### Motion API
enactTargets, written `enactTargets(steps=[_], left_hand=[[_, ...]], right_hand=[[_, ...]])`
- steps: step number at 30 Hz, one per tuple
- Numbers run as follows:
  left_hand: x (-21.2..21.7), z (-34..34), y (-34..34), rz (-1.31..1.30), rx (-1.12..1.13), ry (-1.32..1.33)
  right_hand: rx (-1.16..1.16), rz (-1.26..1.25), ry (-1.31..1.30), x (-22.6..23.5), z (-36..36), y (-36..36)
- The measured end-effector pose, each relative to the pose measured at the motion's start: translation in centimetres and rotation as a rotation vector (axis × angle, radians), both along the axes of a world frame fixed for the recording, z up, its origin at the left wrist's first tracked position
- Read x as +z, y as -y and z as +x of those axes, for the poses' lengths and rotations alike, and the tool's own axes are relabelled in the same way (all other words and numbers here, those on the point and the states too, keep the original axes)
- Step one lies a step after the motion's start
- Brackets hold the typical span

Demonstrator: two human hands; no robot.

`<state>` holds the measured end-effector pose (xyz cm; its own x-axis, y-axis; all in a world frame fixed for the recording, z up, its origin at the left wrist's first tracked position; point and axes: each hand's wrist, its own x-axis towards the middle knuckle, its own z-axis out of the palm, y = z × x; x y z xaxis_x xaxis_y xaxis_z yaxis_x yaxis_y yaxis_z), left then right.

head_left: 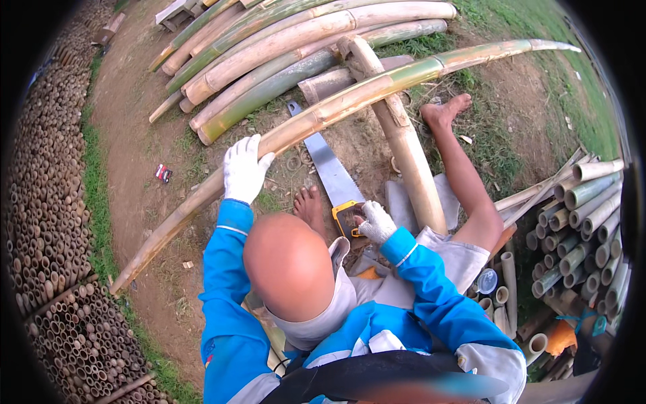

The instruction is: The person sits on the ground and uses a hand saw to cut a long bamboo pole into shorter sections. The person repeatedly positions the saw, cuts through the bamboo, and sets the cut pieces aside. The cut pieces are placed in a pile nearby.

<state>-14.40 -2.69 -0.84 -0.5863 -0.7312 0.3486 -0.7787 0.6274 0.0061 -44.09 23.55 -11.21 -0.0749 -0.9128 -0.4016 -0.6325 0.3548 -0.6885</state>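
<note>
A long bamboo pole (323,111) slants across in front of me, its left end low near the ground and its thin end far right. It rests over a thick upright bamboo post (404,145). My left hand (245,170), in a white glove, is closed around the pole left of the post. My right hand (377,223), gloved too, grips the yellow and black handle of a hand saw (331,168). The saw blade points away from me, below the pole, and its tip end passes close to the pole's edge; I cannot tell whether they touch.
Several thick bamboo poles (269,60) lie side by side at the far side. Cut bamboo pieces (579,209) are stacked at the right, with a clear plastic cup (486,281) close by. A large stack of short bamboo tubes (50,202) fills the left. My bare feet are on the dirt.
</note>
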Motion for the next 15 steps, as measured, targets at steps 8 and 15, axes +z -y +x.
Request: enactTargets(steps=[8, 15], left_hand=[[1.9, -12.2, 4.6, 0.372, -0.022, -0.069], [1.5, -14.7, 4.0, 0.487, 0.03, -0.06]], right_hand=[[0.249, -0.236, -0.291, -6.7, 0.8, 0.5], [0.662, -0.066, -0.279, -13.1, -2.5, 1.1]])
